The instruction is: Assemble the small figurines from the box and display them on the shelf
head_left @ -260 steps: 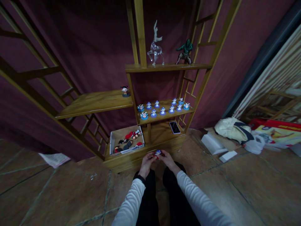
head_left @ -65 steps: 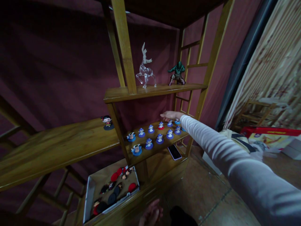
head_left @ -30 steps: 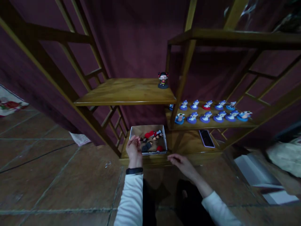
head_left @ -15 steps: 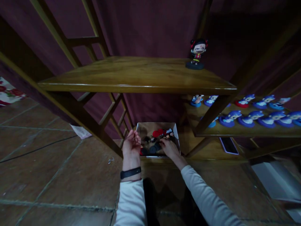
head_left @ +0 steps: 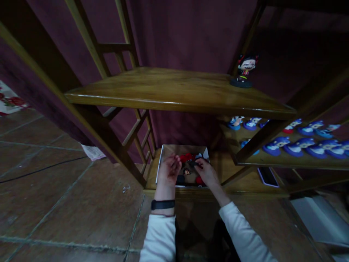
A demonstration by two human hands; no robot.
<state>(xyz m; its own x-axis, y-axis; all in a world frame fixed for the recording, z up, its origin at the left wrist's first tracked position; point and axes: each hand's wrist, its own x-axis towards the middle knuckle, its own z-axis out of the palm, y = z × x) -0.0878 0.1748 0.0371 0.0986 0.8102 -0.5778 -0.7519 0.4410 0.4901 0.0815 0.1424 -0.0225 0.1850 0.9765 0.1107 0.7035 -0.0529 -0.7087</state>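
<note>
A shallow white cardboard box [head_left: 159, 171] sits on the lowest shelf, with several small figurines [head_left: 187, 171] lying in it, some red, some on dark round bases. Above the left part of the box is my left hand [head_left: 169, 169], palm up, fingers loosely curled and apart, holding nothing that I can see. Over the right part, my right hand [head_left: 207, 173] pinches a figurine by what looks like its dark base [head_left: 193, 163]; the rest of it is hard to make out in the dim light.
Overhead, a wooden shelf [head_left: 169, 89] bears one black-haired figurine [head_left: 245, 71]. Several blue figurines [head_left: 275, 145] stand on the right shelf [head_left: 294, 162]. A phone [head_left: 268, 177] lies below them. Wooden posts [head_left: 109, 145] flank the box. Grey boxes [head_left: 321, 218] are on the floor.
My left hand has moved rightward over the box. My right hand has lifted slightly with a dark-based figurine between its fingers. The view has shifted a little to the left.
</note>
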